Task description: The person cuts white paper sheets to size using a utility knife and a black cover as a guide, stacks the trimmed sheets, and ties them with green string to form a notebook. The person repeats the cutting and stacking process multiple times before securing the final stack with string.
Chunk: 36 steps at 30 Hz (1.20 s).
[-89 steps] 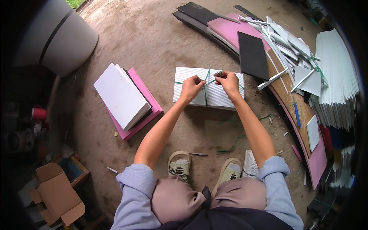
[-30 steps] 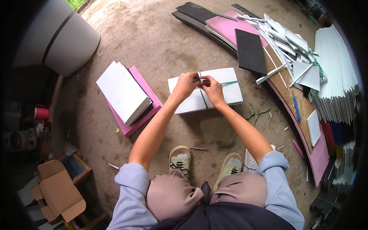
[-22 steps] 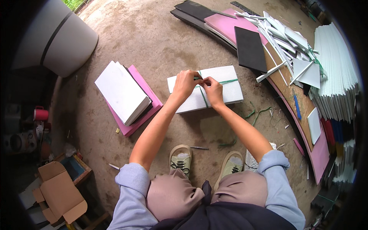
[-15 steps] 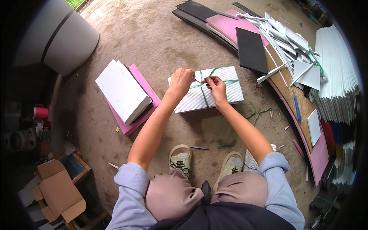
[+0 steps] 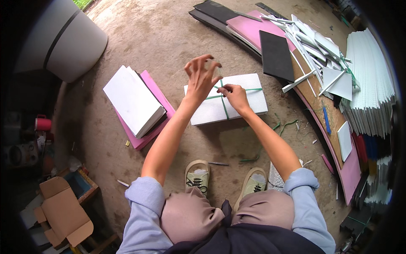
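In front of me on the floor lies a rectangular stack of white ribbed sheets, bound crosswise with green string. My right hand rests at the crossing on top, fingertips pinched on the string. Raised over the stack's far left part is my left hand, its fingers spread and bent. I see nothing held in it, though a thin strand near its fingertips is too faint to tell.
To the left, a stack of white sheets sits on pink boards. At right are a black panel, white offcuts, a blue cutter and tall white sheet piles. An opened cardboard box stands lower left.
My left hand has lifted away from the knot, up and to the left, and its fingers have spread. The right hand stays at the crossing, moved slightly left.
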Tool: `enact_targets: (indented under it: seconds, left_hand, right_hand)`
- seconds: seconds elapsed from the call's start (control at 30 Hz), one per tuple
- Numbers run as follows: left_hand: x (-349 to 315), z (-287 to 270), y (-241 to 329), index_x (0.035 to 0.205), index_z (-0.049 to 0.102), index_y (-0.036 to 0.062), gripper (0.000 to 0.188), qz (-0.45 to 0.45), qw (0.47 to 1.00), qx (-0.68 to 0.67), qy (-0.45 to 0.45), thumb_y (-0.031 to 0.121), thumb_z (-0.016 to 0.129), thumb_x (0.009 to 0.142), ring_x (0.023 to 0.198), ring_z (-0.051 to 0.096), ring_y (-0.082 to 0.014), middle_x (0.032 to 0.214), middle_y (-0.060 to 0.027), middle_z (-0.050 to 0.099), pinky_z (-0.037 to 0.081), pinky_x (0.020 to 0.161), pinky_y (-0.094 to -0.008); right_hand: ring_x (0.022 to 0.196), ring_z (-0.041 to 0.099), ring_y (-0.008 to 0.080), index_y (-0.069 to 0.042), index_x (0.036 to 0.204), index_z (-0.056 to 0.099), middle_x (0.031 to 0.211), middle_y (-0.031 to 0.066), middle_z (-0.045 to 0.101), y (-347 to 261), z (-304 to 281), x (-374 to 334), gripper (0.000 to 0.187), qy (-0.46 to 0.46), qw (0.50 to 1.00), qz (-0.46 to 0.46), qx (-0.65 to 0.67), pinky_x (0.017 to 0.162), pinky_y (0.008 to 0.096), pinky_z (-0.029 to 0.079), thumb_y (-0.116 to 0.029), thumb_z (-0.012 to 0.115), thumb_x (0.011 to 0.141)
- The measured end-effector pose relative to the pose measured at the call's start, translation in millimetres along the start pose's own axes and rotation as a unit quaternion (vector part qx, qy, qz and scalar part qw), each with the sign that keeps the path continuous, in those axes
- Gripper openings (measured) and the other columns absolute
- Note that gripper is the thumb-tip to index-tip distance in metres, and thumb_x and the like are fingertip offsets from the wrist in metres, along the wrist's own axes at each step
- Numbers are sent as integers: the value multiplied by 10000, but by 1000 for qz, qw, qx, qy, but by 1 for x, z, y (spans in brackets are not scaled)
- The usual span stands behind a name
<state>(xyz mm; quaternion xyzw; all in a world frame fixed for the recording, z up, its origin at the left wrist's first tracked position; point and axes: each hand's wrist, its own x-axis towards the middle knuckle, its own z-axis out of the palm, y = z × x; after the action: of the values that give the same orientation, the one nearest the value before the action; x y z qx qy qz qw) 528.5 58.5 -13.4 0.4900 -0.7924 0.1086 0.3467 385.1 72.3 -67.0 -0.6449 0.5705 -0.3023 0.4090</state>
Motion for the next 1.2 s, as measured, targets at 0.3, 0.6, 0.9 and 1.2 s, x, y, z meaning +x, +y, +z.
enact_targets:
  seconds: [0.3, 0.6, 0.9, 1.2]
  left_hand:
    - [-32, 17, 1, 913, 606, 12, 204, -152, 938, -276, -143, 125, 631, 744, 814, 598, -230, 850, -117, 622, 461, 734, -314]
    - [-20, 24, -1, 779, 672, 12, 191, -286, 876, -325, -211, 171, 701, 678, 626, 634, -176, 687, -117, 648, 486, 595, -281]
    - [3, 28, -36, 780, 681, 41, 241, -300, 765, -342, -456, 252, 731, 674, 600, 583, -96, 677, -38, 638, 476, 554, -211]
    - [2, 36, -40, 838, 669, 33, 264, -265, 684, -365, -573, 256, 720, 707, 638, 563, -96, 720, -29, 624, 464, 585, -216]
  right_hand:
    - [640, 590, 120, -47, 841, 669, 700, 55, 644, 16, -1, -1, 223, 3, 994, 27, 103, 589, 253, 436, -236, 555, 807]
    - [735, 626, 210, -34, 873, 654, 767, 116, 648, 7, -8, -5, 209, -16, 999, 35, 19, 672, 307, 474, -203, 564, 789]
    - [989, 496, 229, -29, 836, 592, 1147, 175, 509, -14, -14, -26, 139, 70, 956, -158, -236, 790, 339, 428, -61, 623, 704]
    - [1034, 458, 179, -79, 877, 581, 955, 4, 600, -5, -28, -13, 157, 37, 897, -352, -265, 908, 359, 269, -83, 612, 723]
